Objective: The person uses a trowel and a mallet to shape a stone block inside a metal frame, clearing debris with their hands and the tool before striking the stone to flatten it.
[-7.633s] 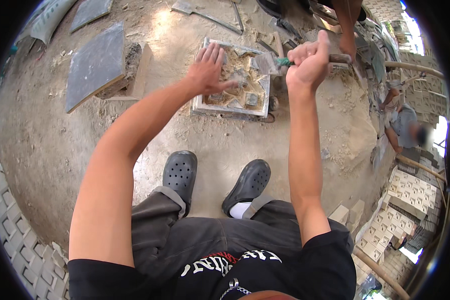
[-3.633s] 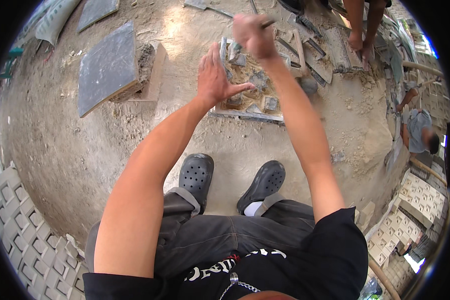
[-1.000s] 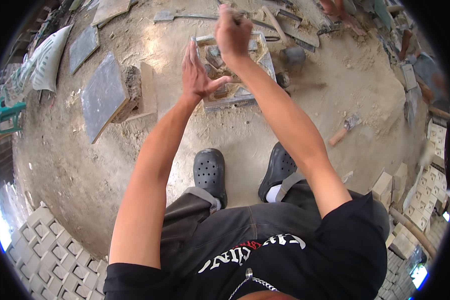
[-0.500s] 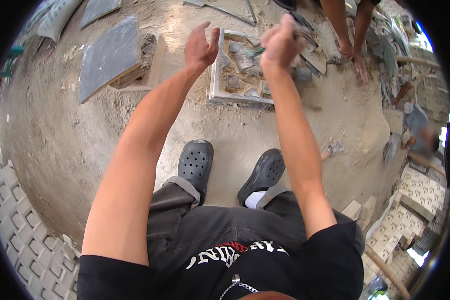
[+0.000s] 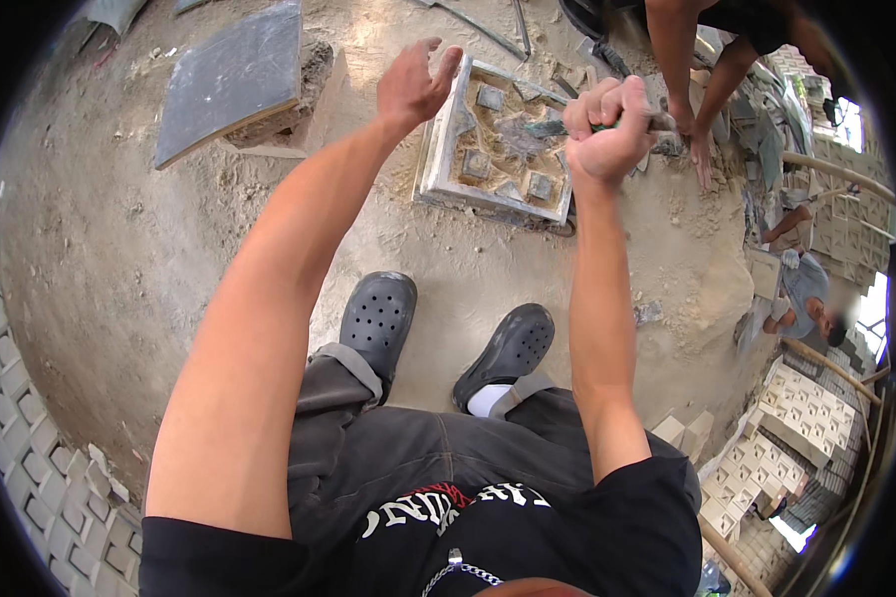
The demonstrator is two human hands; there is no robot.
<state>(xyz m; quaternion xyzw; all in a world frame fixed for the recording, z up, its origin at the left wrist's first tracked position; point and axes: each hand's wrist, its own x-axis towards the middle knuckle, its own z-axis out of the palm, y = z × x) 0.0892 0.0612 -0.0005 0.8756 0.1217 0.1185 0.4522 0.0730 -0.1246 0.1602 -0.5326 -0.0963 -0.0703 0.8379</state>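
Nearest, two dark clogs [image 5: 378, 316] stood on sandy ground [image 5: 119, 249], just short of a square mould [image 5: 495, 149] with grey blocks set in sand. Right hand [image 5: 607, 134] was fisted tight on a tool handle [image 5: 657, 121] above the mould's right edge; left hand [image 5: 415, 88] hovered open, fingers spread, empty, by its left rim. Farther off lay a grey slab [image 5: 231, 80], and another person's arms [image 5: 682, 70] reached down.

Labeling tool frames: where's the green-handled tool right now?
Head view, upper right: the green-handled tool is clenched in the right hand, over the right edge of the square mould on the sandy ground.
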